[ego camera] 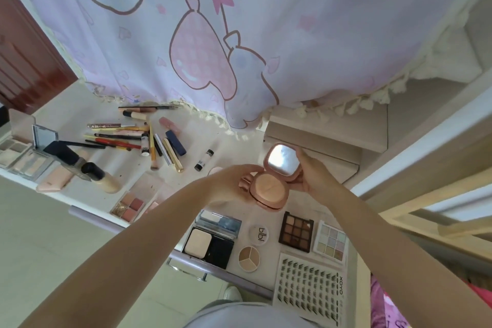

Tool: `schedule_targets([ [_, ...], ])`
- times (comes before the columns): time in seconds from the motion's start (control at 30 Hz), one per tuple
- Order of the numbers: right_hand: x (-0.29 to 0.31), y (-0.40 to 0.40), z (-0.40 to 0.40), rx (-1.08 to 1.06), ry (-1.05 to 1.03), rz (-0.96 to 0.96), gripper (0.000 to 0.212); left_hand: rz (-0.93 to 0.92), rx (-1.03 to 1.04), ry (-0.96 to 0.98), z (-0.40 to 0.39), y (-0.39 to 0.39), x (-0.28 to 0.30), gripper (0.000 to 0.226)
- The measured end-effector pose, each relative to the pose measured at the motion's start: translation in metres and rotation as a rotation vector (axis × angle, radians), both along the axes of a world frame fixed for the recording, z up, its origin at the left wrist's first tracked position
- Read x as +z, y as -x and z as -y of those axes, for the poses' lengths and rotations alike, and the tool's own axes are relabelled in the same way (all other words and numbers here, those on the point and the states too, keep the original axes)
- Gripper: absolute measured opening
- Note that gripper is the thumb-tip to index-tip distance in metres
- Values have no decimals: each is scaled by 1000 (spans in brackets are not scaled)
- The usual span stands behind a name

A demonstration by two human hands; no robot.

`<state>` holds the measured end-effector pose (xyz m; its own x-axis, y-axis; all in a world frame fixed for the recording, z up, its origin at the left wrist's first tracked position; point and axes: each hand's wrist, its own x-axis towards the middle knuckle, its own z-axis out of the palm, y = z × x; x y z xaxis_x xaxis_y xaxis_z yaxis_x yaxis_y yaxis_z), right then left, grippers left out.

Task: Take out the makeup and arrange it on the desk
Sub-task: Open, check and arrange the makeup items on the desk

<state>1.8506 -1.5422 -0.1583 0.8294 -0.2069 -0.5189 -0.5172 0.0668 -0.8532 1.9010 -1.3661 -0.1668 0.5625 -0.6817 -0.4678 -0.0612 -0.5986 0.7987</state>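
Note:
I hold an open pink compact [271,189] above the white desk [234,136], its mirror lid [281,158] tilted up and its peach powder pan showing. My left hand [231,184] grips the compact's base from the left. My right hand [310,170] holds the lid and hinge side from the right. On the desk below lie a black powder compact [209,243], a round concealer trio [249,258], a brown eyeshadow palette [296,231], a pastel palette [331,241] and a lash sheet [310,289].
Brushes, pencils and lipsticks [149,138] lie scattered at the desk's back left. Foundation bottles [98,174] and open palettes [24,157] sit at the far left, a four-pan palette [129,205] near the front edge. A pink curtain [239,34] hangs behind; shelves stand at right.

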Motion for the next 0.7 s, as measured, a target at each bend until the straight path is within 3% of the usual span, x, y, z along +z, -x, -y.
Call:
schedule_targets([
  [0.2,-38,-18,-11,32,197,-174,49,110,-118,-180,9,-7,-30,69],
  [0.4,-61,-23,-17,-166,78,-265,44,269,-293,-385,25,-19,-61,68],
  [0.7,-74,-26,-21,-275,75,-355,35,333,-347,-513,29,-18,-82,63],
])
